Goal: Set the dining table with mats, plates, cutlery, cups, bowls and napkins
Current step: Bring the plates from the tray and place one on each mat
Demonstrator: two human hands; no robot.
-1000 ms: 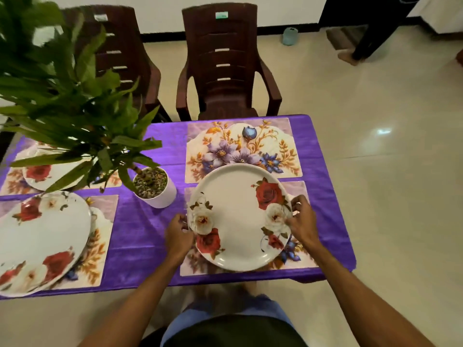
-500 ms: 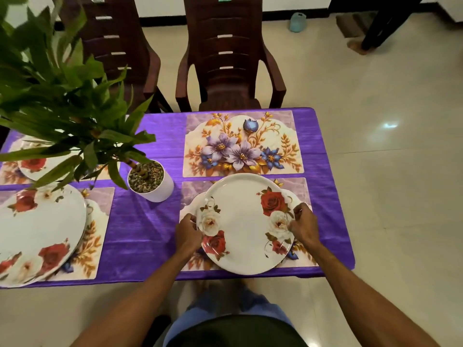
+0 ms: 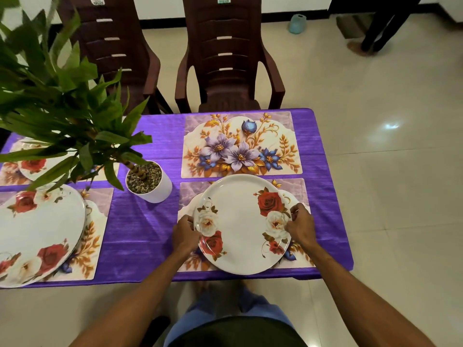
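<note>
Left hand [image 3: 185, 234] and right hand [image 3: 300, 226] grasp the rim of one plate [image 3: 240, 226]; beyond the grip, one bare mat [image 3: 240, 146]; leftward, two further plates [image 3: 37, 234].

The plate [image 3: 241, 224] has a smooth, glossy white surface with printed roses. Whether it is melamine or ceramic cannot be told. The left plate [image 3: 42, 229] has the same finish.

The tablecloth [image 3: 140, 229] is purple cloth with a satin sheen and fine horizontal streaks.

The far mat [image 3: 241, 146] and the near mat [image 3: 190, 194] are smooth printed sheets with a low sheen.

The chairs [image 3: 225, 71] are dark brown moulded plastic, slightly glossy.

The pot [image 3: 160, 191] is white and smooth. It is topped with rough gravel [image 3: 144, 175].

The floor [image 3: 388, 171] is pale polished tile that reflects light.
</note>
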